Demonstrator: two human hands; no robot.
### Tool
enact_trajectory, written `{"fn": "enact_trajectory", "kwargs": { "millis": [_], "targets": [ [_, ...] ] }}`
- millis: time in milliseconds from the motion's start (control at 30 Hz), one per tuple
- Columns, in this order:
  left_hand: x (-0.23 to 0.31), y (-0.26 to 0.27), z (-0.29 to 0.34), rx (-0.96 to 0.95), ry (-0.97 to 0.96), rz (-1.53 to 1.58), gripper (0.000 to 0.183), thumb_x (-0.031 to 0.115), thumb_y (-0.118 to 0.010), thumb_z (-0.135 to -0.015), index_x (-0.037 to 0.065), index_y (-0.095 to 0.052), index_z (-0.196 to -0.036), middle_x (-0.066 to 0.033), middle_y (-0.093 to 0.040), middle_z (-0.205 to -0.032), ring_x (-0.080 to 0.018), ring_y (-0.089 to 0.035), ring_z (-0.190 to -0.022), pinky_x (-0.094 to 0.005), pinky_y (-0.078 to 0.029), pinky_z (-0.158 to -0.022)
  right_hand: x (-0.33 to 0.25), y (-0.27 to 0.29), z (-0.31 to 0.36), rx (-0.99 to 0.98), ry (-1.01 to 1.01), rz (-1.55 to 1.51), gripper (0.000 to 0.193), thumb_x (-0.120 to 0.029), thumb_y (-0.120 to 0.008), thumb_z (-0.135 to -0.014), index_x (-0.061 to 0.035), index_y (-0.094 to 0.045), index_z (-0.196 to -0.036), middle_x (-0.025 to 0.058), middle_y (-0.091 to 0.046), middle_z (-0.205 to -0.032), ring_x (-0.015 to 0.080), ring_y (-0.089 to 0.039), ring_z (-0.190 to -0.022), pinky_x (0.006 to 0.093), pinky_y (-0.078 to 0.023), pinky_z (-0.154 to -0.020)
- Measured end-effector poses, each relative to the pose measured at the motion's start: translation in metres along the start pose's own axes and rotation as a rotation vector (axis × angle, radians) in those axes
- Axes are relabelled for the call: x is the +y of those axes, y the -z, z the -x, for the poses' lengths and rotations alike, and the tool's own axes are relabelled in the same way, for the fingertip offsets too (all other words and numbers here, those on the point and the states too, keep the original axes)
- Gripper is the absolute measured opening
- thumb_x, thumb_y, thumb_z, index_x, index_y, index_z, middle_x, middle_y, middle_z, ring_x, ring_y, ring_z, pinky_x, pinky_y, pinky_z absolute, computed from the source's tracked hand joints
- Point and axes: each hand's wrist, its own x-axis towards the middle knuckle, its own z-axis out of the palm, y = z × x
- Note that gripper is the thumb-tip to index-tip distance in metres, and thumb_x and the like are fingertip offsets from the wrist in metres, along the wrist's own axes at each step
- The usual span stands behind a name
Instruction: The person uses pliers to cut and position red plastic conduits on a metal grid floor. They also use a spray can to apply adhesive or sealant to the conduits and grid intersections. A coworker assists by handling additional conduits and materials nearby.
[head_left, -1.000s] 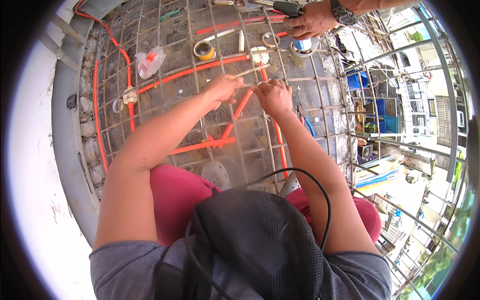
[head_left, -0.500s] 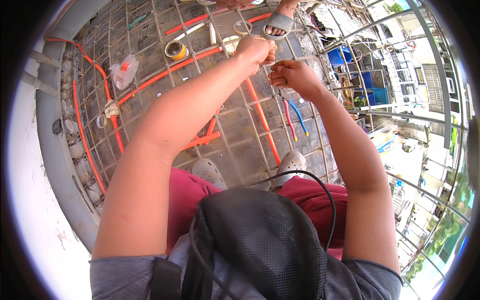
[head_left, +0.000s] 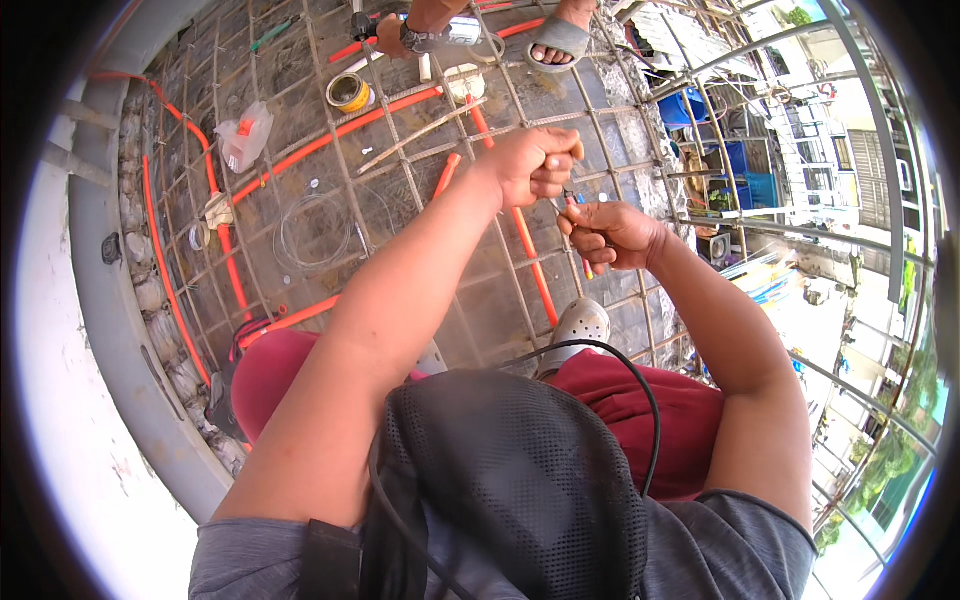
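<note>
My left hand (head_left: 540,168) is closed in a fist above the rebar grid (head_left: 515,245); whatever its fingers grip is too small to make out. Just below and to its right, my right hand (head_left: 612,232) pinches what looks like a thin wire (head_left: 561,207) between thumb and fingers. The two hands are close but apart. Behind the right hand are pliers with red and blue handles (head_left: 588,269), mostly covered by it. An orange conduit (head_left: 527,250) runs beneath both hands.
At the top are another person's hand (head_left: 391,36) and sandalled foot (head_left: 558,45). A yellow tape roll (head_left: 349,93), a plastic bag (head_left: 245,138) and a coil of thin clear line (head_left: 312,232) lie left. My shoe (head_left: 582,325) stands on the grid. Scaffold poles (head_left: 780,222) border the right.
Both my hands have come nearer to me and slightly right, the right one now covering most of the pliers. My left knee has swung left. The other person's hand has come further into view.
</note>
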Motion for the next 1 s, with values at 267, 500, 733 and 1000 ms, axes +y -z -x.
{"fn": "enact_trajectory", "kwargs": {
  "millis": [267, 500, 733, 1000],
  "targets": [
    [-0.155, 0.006, -0.004, 1.106, 0.311, -0.548, 0.033, 0.024, -0.054, -0.111, -0.002, -0.073, -0.119, -0.0192, -0.073, -0.1, -0.0331, -0.075, -0.077, -0.0467, -0.065, -0.067, 0.083, 0.031, -0.035, 0.311, -0.424, 0.33, 0.03, -0.027, -0.065, -0.107, -0.0043, -0.072, -0.125, 0.0011, -0.055, -0.076, 0.0177, -0.063, -0.065, 0.0379, -0.061, -0.066],
    [-0.255, 0.02, 0.0, 1.049, 0.612, 0.062, 0.039, 0.022, -0.048, -0.108, 0.0, -0.062, -0.137, -0.0271, -0.065, -0.123, -0.0439, -0.073, -0.102, -0.0636, -0.064, -0.089, 0.146, 0.042, -0.105, 0.082, -0.769, 0.623, 0.04, -0.027, -0.063, -0.105, -0.0105, -0.073, -0.14, 0.0119, -0.073, -0.119, 0.021, -0.068, -0.075, 0.0371, -0.06, -0.07],
    [-0.282, 0.04, -0.007, 1.032, 0.643, 0.191, 0.038, 0.025, -0.044, -0.109, 0.003, -0.062, -0.135, -0.0217, -0.065, -0.125, -0.0436, -0.07, -0.111, -0.0665, -0.054, -0.105, 0.168, 0.068, -0.139, 0.133, -0.869, 0.569, 0.028, -0.032, -0.069, -0.102, -0.0107, -0.079, -0.117, -0.0099, -0.036, -0.063, 0.0069, -0.036, -0.05, 0.0282, -0.042, -0.052],
    [-0.3, 0.068, -0.017, 0.986, 0.338, 0.569, 0.034, 0.027, -0.044, -0.109, 0.008, -0.062, -0.131, -0.0141, -0.065, -0.125, -0.0381, -0.067, -0.125, -0.0671, -0.043, -0.119, 0.167, 0.058, -0.165, 0.562, -0.485, 0.584, 0.017, -0.023, -0.077, -0.09, -0.0056, -0.079, -0.092, 0.002, -0.069, -0.073, 0.016, -0.064, -0.06, 0.0356, -0.05, -0.05]
  ]
}}
